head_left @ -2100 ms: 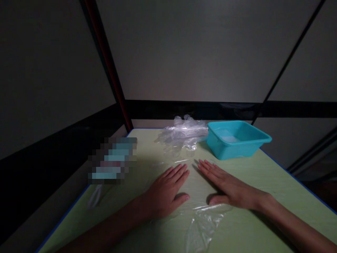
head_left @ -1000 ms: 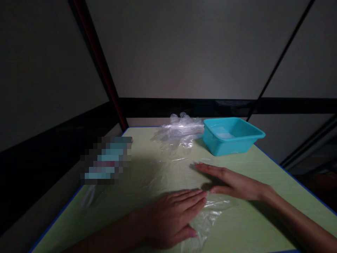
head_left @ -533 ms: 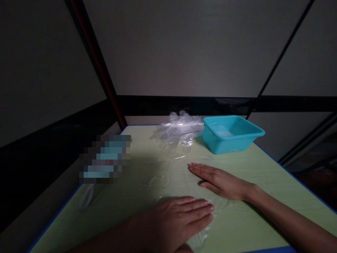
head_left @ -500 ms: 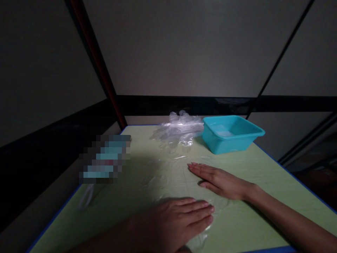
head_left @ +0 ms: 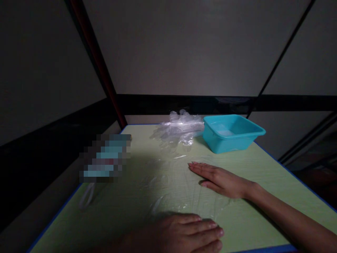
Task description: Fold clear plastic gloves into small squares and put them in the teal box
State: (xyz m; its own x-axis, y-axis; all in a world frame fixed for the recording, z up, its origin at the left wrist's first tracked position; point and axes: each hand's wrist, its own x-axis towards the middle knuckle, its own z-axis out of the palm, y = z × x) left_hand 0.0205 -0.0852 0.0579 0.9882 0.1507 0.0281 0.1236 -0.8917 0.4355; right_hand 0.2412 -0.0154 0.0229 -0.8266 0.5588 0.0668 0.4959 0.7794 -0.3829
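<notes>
A thin clear plastic sheet lies spread flat on the pale green table. My right hand rests palm down on its far part, fingers stretched out and pointing left. At the table's near edge, my left hand lies flat on the near part of the sheet, fingers together and pointing right. Neither hand grips anything.
A teal plastic tub stands at the back right of the table. A heap of clear plastic gloves lies beside it at the back middle. A blurred-out object sits at the left edge. Dark wall panels surround the table.
My left hand has slid back along the sheet from beside my right hand to the table's near edge. My right hand has stayed flat in nearly the same place.
</notes>
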